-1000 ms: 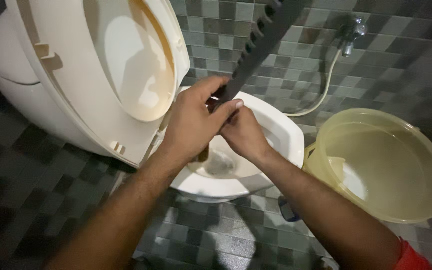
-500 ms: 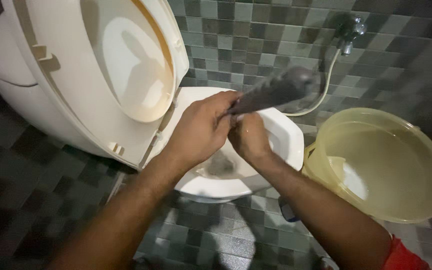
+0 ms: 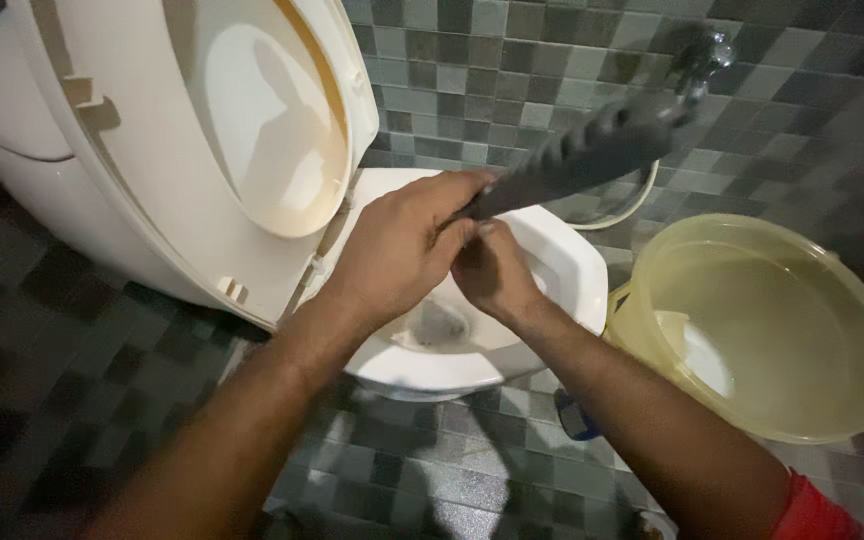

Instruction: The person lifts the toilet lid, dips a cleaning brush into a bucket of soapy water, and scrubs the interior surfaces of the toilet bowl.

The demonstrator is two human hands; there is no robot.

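Head view, looking down over a toilet from its front. At nine o'clock the lid and seat (image 3: 252,130) stand raised and lean back against the tank (image 3: 12,110), which leaves the bowl (image 3: 552,260) open from above. At the middle, the left hand (image 3: 397,250) has its grip closed around a dark ribbed handle (image 3: 592,150); the thumb lies along the shaft, which suits steering a long tool. Just to the right and slightly lower, the right hand (image 3: 492,275) also has its grip clamped on the same handle, touching the left hand, so both arms can bear on it. The handle slants up toward two o'clock, its upper end blurred; the lower end runs down between the hands into the bowl, where its tip is hidden. At one o'clock a pale hose (image 3: 632,200) hangs from a tap (image 3: 707,55) on the tiled wall (image 3: 472,60). At four o'clock a yellow bucket (image 3: 652,270) stands on the tiled floor (image 3: 432,460), just beside the bowl and within easy reach, with a scoop inside.
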